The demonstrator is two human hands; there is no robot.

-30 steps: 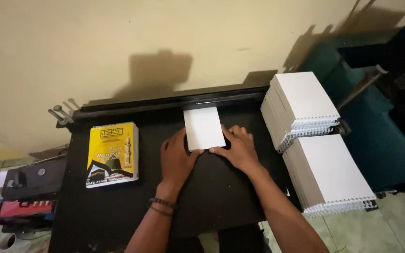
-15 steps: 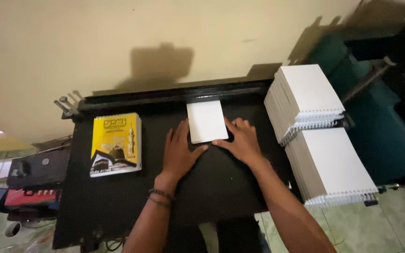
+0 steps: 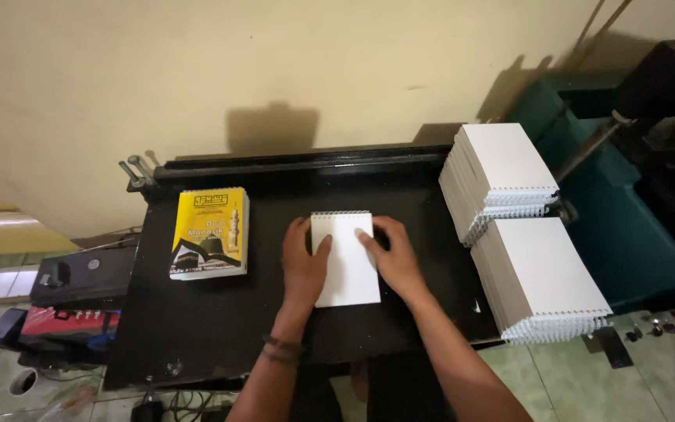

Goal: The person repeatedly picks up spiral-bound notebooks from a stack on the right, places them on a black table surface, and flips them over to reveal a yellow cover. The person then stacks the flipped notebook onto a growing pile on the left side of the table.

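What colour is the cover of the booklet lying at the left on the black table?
Mostly yellow, with a dark picture on its lower half; the booklet shows in the head view.

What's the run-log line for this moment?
left hand: flat on white spiral-bound paper booklet | right hand: flat on booklet | booklet: lying on black metal table | yellow book: at left | white booklet stacks: at right

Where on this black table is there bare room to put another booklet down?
Bare patches on the black table: between the yellow book and the left hand, and along the near edge. The right side is crowded by two white booklet stacks.
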